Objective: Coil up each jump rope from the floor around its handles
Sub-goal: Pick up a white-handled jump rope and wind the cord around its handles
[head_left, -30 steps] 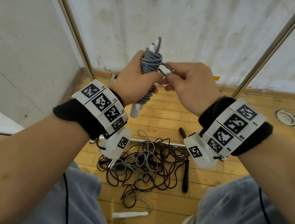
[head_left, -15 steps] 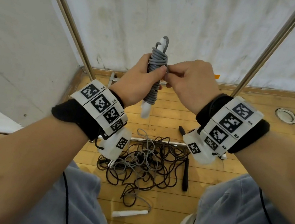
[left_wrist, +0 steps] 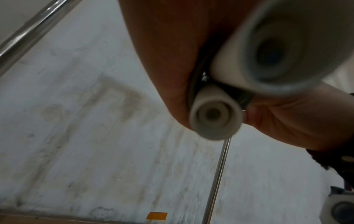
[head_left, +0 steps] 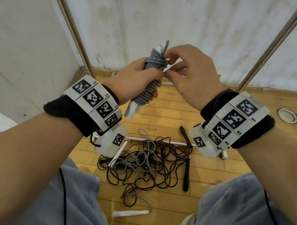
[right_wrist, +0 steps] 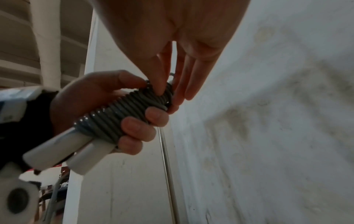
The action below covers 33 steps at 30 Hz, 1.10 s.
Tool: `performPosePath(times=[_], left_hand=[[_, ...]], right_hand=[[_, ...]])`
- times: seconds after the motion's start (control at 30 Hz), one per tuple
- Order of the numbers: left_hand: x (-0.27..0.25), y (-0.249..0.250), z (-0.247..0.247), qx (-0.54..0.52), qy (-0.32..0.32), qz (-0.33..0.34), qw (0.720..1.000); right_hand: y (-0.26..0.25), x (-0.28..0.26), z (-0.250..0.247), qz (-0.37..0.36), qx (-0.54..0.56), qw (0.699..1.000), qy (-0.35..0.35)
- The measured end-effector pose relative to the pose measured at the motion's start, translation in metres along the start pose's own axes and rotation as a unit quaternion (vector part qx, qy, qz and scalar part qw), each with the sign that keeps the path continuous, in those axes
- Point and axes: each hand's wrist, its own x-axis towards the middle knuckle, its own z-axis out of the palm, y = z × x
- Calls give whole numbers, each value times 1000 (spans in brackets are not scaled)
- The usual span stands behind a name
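A grey jump rope (head_left: 154,63) is wound in tight turns round its two white handles (head_left: 131,110). My left hand (head_left: 135,78) grips the bundle at mid-height and holds it tilted in front of the wall. My right hand (head_left: 169,65) pinches the top turns, thumb on the near side and fingers behind. In the right wrist view the thumb presses the coil (right_wrist: 122,112) while the left hand's fingers (right_wrist: 138,130) curl round it. The left wrist view shows the handles' round butt ends (left_wrist: 215,116) under the palm.
On the wooden floor between my knees lies a tangle of black and grey ropes (head_left: 148,162) with black handles (head_left: 186,175) and white handles (head_left: 129,213). Two slanted metal poles (head_left: 71,19) (head_left: 271,45) frame the white wall. A round floor fitting (head_left: 287,115) sits at the right.
The loose grey loop that my right hand held beside the coil is gone into the turns. The bundle now tilts more, and my right hand sits at its top.
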Motion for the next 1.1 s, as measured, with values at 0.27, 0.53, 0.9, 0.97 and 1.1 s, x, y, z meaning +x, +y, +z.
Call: performPosePath(times=[0.27,0.53,0.9,0.97,1.1], left_hand=[[-5,5,-2,5,-27,-4,1000],[-8,9,-4,26,-40,1,999],[-14,14,-6,30,-43,25,998],[-15,14,-7,6,-31,26,999],[-14,13,-8,-14,7,18,1000]], right_hand=[[6,0,-3,-64,-70,995,16],[2,2,-7,-98,-83,991,-23],[4,-4,-3,-125,-79,988,34],[5,-6,1,-139,-69,986,58],[6,-8,8,-139,-60,988,44]])
